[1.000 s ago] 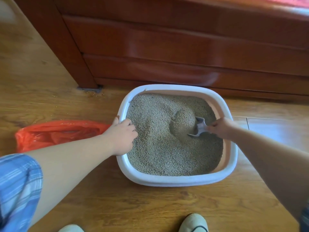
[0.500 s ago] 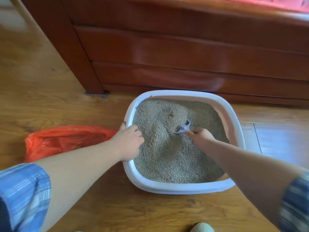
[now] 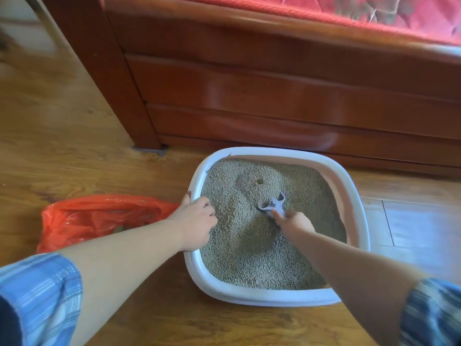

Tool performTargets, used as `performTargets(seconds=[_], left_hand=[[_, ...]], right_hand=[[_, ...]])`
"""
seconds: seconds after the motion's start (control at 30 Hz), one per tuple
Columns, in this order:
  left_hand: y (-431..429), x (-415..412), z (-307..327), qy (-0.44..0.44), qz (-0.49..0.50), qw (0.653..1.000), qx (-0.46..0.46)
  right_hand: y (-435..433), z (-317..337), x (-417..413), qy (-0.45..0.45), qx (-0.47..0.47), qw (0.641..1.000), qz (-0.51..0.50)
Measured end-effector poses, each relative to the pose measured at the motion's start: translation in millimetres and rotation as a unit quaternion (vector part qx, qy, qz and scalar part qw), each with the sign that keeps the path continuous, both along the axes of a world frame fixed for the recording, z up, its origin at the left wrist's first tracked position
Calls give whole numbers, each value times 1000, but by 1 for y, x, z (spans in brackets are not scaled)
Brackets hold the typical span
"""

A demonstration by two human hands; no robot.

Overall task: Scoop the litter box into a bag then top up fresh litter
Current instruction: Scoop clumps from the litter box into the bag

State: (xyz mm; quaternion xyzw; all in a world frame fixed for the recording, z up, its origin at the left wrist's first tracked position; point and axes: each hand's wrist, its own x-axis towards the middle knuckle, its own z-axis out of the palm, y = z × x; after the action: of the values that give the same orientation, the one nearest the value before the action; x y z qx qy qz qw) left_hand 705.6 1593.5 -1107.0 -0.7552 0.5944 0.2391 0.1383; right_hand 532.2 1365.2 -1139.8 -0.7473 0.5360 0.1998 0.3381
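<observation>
White plastic litter box [image 3: 249, 297], centre-right of frame, on wood floor [image 3: 74, 146]; left hand [image 3: 197, 221] curled over its left rim, right hand [image 3: 295, 222] clamped on grey scoop [image 3: 273, 204] dug into litter [image 3: 249, 265]. Orange bag [image 3: 99, 216] lies slack at left, mouth unheld. Likely risk: a loaded scoop crossing the rim sheds granules onto floor, or misses the collapsed opening.

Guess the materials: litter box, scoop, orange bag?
The litter box looks like moulded plastic: smooth white rim, soft sheen, rounded corners. The scoop is probably hard plastic, grey and matte, though it is blurred. The bag is thin plastic film: glossy orange, crinkled, slightly see-through.
</observation>
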Motion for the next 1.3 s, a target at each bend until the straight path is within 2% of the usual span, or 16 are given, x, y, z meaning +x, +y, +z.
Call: performTargets(seconds=[0.57,0.9,1.1,1.3], left_hand=[[-2,1,1,12,16,1000,-8],[-2,0,2,18,21,1000,-2],[-2,0,4,24,23,999,-2],[-2,-1,6,11,16,1000,-2]], right_hand=[[6,10,-1,-110,-33,993,6],[-3,20,-3,-109,-24,992,53],[-4,24,-8,-95,-71,987,112],[-2,27,-7,-95,-64,986,121]])
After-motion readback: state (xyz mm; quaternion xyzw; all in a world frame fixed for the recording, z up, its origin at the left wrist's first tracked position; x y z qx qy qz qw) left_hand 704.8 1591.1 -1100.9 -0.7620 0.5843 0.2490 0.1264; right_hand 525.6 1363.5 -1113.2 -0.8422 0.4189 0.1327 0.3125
